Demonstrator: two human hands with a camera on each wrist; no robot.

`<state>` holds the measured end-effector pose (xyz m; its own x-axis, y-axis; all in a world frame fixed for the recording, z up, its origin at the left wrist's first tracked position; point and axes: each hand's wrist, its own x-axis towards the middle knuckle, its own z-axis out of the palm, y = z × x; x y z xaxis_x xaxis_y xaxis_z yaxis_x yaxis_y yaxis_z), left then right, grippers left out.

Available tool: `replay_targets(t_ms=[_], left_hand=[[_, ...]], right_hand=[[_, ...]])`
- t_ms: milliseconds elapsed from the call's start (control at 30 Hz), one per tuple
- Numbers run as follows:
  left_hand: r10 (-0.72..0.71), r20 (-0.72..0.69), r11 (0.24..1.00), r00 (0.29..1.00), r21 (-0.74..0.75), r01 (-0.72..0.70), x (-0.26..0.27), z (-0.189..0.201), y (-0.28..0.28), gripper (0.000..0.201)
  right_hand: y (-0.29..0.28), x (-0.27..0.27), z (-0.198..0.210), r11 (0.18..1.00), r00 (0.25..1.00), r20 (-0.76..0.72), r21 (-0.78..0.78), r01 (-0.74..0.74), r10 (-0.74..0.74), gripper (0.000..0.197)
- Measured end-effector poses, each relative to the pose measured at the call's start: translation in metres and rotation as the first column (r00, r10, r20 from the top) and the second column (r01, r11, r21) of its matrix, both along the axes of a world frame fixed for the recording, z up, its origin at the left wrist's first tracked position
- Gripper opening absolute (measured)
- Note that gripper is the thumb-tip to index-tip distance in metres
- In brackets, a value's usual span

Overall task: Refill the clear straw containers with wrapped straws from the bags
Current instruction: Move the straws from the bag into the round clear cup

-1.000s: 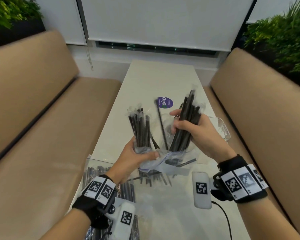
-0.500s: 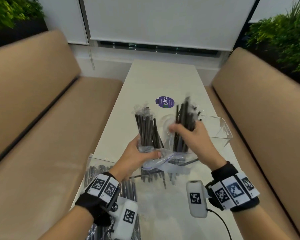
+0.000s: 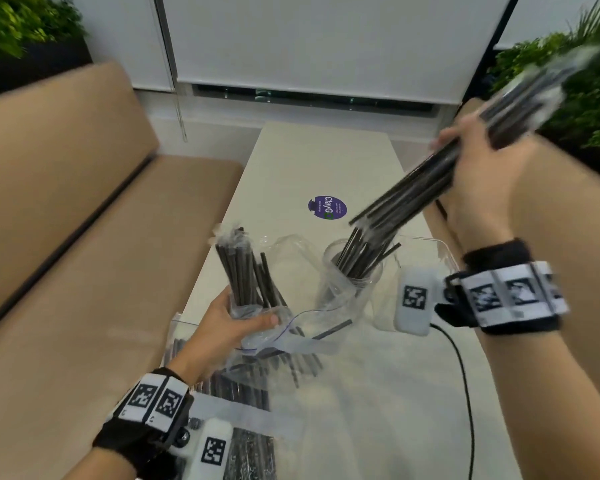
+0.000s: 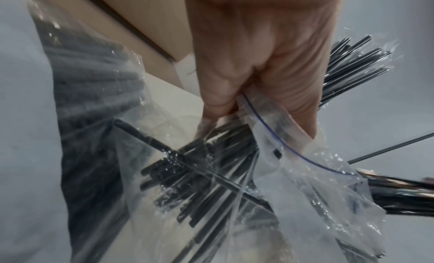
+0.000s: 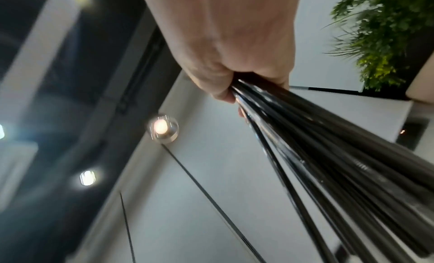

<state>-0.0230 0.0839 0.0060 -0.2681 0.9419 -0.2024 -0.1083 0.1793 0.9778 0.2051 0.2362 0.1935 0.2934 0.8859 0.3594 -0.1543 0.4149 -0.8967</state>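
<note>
My left hand [image 3: 246, 311] grips a bunch of black wrapped straws [image 3: 245, 275] upright, together with the mouth of a clear zip bag [image 3: 291, 336]. In the left wrist view the left hand [image 4: 258, 92] pinches the bag [image 4: 293, 155] along its blue zip line, with more straws [image 4: 206, 174] lying inside. My right hand [image 3: 471, 161] is raised at the right and holds a slanted, blurred bundle of straws [image 3: 413, 188]. In the right wrist view its fingers [image 5: 225, 89] wrap that bundle [image 5: 328, 146]. Below it a clear round container [image 3: 354, 282] holds several straws.
A clear rectangular container [image 3: 442, 252] stands at the table's right edge. Another clear container [image 3: 184, 336] with straws sits near left. A purple sticker [image 3: 327, 207] marks the white table [image 3: 326, 157]. Tan benches [image 3: 84, 237] flank it. A black cable [image 3: 463, 375] trails near right.
My right hand has swung up and to the right with its straw bundle, away from the round container. The left hand has kept its straws and the bag almost still.
</note>
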Motion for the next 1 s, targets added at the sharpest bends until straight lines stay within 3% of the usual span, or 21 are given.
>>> replay_targets(t_ms=[67, 200, 267, 367, 500, 600, 733, 800, 900, 967, 1000], left_hand=[[0.017, -0.023, 1.0, 1.0, -0.015, -0.017, -0.005, -0.002, -0.001, 0.1], [0.014, -0.023, 1.0, 1.0, -0.026, -0.014, -0.008, -0.002, -0.006, 0.09], [0.01, -0.054, 1.0, 0.998, -0.029, -0.012, -0.007, -0.001, -0.007, 0.097], [0.022, -0.057, 0.999, 0.998, -0.035, -0.024, -0.008, -0.002, -0.007, 0.109], [0.03, -0.021, 0.999, 0.999, -0.027, -0.03, -0.006, 0.0, -0.007, 0.098], [0.032, -0.012, 0.999, 0.999, -0.025, -0.032, -0.005, 0.003, -0.005, 0.087], [0.043, -0.009, 0.999, 0.999, -0.022, -0.044, -0.001, 0.008, -0.005, 0.078], [0.036, -0.017, 0.999, 0.999, -0.024, -0.036, 0.001, 0.01, -0.005, 0.068], [0.037, -0.03, 0.999, 0.999, -0.02, -0.038, 0.003, 0.011, -0.003, 0.049], [0.033, -0.035, 0.999, 0.999, -0.016, -0.033, 0.006, 0.012, -0.002, 0.044], [0.028, -0.036, 0.999, 0.999, -0.015, -0.029, 0.007, 0.013, -0.001, 0.043]], right_hand=[[0.01, -0.015, -0.031, 0.993, 0.975, 0.201, -0.055, 0.103, -0.09, 0.029], [0.008, -0.038, -0.087, 0.986, 0.928, 0.354, -0.066, 0.151, -0.118, 0.022], [0.004, -0.044, -0.097, 0.985, 0.916, 0.387, -0.082, 0.151, -0.108, 0.023], [0.002, -0.046, -0.101, 0.986, 0.909, 0.407, -0.092, 0.139, -0.091, 0.029], [0.004, -0.042, -0.099, 0.993, 0.884, 0.465, -0.08, 0.085, -0.038, 0.025], [0.006, -0.038, -0.091, 0.994, 0.801, 0.598, -0.097, 0.043, 0.024, 0.04], [0.01, -0.027, -0.072, 0.999, 0.784, 0.619, -0.002, 0.05, -0.038, 0.069], [0.016, -0.023, -0.065, 1.0, 0.682, 0.731, -0.003, 0.002, 0.001, 0.073], [0.028, -0.025, -0.075, 0.988, 0.354, 0.924, -0.114, -0.104, 0.143, 0.065], [0.033, -0.028, -0.093, 0.968, 0.156, 0.963, -0.196, -0.156, 0.22, 0.057], [0.035, -0.029, -0.1, 0.964, 0.147, 0.966, -0.185, -0.193, 0.215, 0.048]])
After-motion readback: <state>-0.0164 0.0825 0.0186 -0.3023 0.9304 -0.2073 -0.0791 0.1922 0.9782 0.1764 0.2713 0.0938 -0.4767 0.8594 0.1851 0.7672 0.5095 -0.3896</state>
